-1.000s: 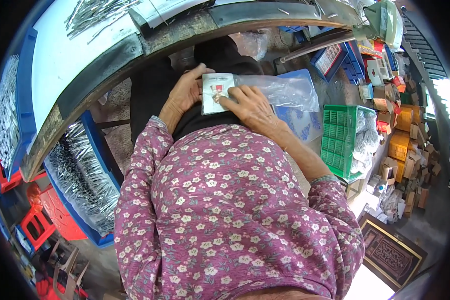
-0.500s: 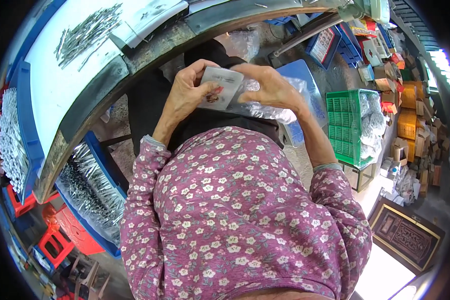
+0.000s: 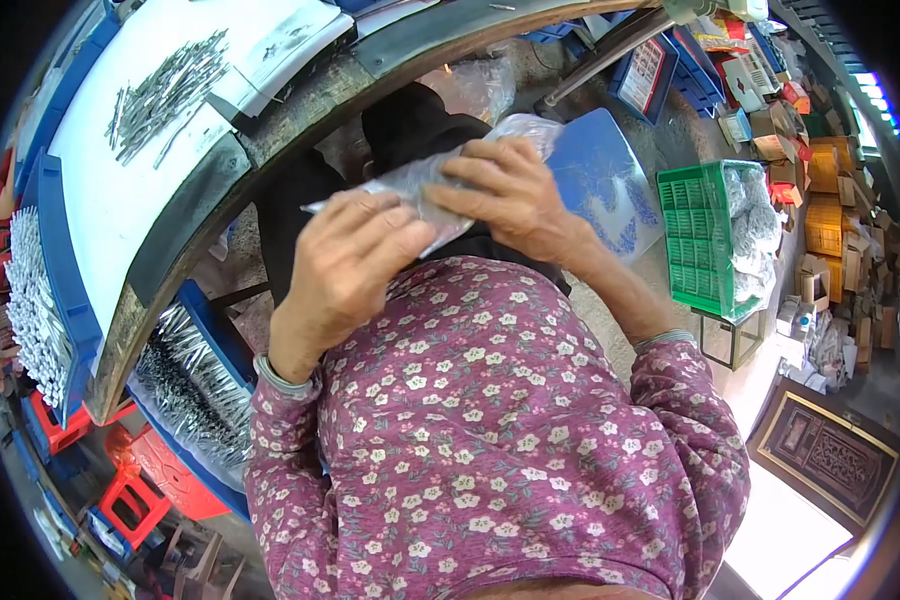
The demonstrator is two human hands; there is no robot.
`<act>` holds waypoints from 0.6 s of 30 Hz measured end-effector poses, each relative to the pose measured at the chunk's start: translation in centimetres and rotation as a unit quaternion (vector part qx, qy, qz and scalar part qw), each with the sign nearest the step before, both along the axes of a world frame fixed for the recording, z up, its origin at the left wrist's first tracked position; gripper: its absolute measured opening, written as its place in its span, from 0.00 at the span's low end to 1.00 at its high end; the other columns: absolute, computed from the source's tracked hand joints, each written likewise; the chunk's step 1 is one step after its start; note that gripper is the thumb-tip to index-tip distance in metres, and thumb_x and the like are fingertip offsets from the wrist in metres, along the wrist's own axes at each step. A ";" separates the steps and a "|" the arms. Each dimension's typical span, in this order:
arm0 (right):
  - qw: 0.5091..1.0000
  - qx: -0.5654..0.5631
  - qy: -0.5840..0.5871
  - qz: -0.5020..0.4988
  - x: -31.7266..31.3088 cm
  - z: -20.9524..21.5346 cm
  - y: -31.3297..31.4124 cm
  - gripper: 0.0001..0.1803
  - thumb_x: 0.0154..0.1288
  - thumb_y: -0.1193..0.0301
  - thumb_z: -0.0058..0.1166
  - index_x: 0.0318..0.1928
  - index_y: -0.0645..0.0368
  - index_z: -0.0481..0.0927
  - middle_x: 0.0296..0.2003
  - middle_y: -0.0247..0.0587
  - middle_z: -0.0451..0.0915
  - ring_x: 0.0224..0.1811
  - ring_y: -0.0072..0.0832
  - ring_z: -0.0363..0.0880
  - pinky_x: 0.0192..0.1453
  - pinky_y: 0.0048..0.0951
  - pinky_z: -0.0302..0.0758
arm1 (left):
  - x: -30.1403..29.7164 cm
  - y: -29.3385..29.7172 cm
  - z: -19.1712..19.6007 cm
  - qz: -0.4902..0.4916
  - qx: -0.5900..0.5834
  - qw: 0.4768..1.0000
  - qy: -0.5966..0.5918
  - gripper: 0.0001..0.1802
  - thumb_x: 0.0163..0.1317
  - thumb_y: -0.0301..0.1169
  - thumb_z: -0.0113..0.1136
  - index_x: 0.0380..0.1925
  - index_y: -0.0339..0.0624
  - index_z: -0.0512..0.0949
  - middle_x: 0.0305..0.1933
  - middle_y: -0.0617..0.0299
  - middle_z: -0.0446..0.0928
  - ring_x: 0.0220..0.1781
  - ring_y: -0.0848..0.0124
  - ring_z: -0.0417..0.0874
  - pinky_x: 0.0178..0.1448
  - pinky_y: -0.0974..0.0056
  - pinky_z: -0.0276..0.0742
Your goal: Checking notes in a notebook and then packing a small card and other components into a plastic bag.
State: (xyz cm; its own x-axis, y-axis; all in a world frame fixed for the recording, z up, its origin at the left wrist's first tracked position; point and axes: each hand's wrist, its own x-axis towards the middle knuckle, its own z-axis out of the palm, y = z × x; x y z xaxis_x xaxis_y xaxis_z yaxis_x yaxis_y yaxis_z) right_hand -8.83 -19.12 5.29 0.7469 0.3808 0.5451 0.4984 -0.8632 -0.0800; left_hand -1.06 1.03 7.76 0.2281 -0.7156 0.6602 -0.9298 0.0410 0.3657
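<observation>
Over my lap, both hands are closed on a clear plastic bag (image 3: 530,128) whose flattened body stretches between them. My left hand (image 3: 348,258) grips its lower left part, fingers curled over the top. On the other side, my right hand (image 3: 510,190) presses its fingers across the upper right part. A loose, crinkled end of the plastic sticks out past the right fingers. Whatever lies inside the bag is blurred and mostly covered by my hands. Behind the right hand is a blue flat-topped surface (image 3: 615,180) with worn pale patches.
On the white bench top (image 3: 100,200) lies a pile of thin metal rods (image 3: 175,90). Blue trays with white sticks (image 3: 35,310) and metal pieces (image 3: 200,385) flank the bench. A green crate (image 3: 692,240) holds wrapped bundles at right. A red stool (image 3: 135,508) stands lower left.
The light grey flat packet seen in my left hand is now hidden or wrapped in plastic. My left hand has turned over and come lower; my right hand has closed on the bag.
</observation>
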 end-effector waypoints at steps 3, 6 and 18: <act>0.993 -0.017 0.115 0.007 -1.1 -1.7 0.2 0.21 0.44 0.74 0.49 0.44 0.47 0.75 0.42 0.35 0.71 0.49 0.31 0.67 0.51 0.35 0.61 | -0.8 0.2 -1.6 -0.028 0.078 0.996 0.027 0.11 0.45 0.24 0.53 0.32 0.40 0.75 0.33 0.59 0.76 0.38 0.63 0.77 0.44 0.61 0.72; 0.990 0.003 0.139 -0.016 -2.2 -3.7 0.2 0.21 0.45 0.74 0.49 0.44 0.46 0.75 0.43 0.35 0.71 0.51 0.33 0.65 0.56 0.39 0.59 | -1.1 0.0 -2.0 -0.068 0.103 0.991 0.049 0.13 0.44 0.23 0.53 0.34 0.41 0.74 0.32 0.60 0.75 0.37 0.63 0.76 0.46 0.63 0.70; 0.968 0.096 0.187 -0.140 -3.3 -11.0 -7.3 0.21 0.44 0.77 0.48 0.44 0.52 0.75 0.40 0.39 0.73 0.43 0.36 0.70 0.51 0.37 0.63 | -2.9 -0.8 -1.9 -0.143 0.145 0.978 0.055 0.09 0.50 0.26 0.52 0.34 0.42 0.74 0.30 0.62 0.73 0.36 0.67 0.75 0.43 0.64 0.69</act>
